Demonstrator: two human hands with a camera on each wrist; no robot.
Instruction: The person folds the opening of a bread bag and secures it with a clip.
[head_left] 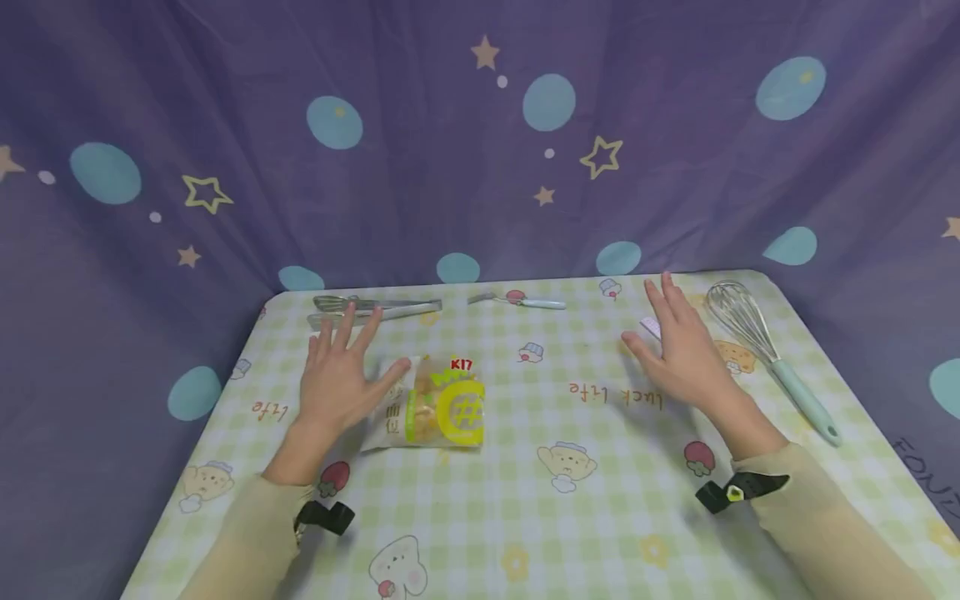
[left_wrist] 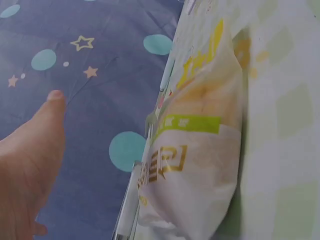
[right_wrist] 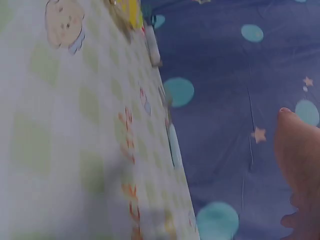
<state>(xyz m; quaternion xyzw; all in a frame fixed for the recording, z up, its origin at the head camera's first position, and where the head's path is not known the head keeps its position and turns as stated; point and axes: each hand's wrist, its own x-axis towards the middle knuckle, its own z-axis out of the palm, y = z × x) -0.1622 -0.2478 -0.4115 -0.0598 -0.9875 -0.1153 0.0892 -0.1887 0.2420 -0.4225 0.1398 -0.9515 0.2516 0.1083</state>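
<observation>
My left hand [head_left: 337, 385] hovers over the table's left side, fingers spread and holding nothing. Just right of it lies a packaged bread [head_left: 442, 408] in a clear, white and yellow wrapper marked K17; my thumb overlaps its left edge in the head view. The left wrist view shows the wrapper [left_wrist: 195, 150] close up, apart from the thumb [left_wrist: 47, 130]. On the right, my other hand [head_left: 682, 362] is held above the cloth with its fingers extended and nothing in it. Partly hidden behind it is a small pale purple object [head_left: 650, 327], its kind unclear.
Metal tongs [head_left: 408, 310] lie at the back left, partly behind the left fingers. A fork [head_left: 542, 303] with a pale blue handle rests near the back edge. Along the right side lies a whisk [head_left: 798, 392] with a mint handle. A purple curtain [head_left: 450, 200] hangs behind the checked tablecloth [head_left: 480, 517].
</observation>
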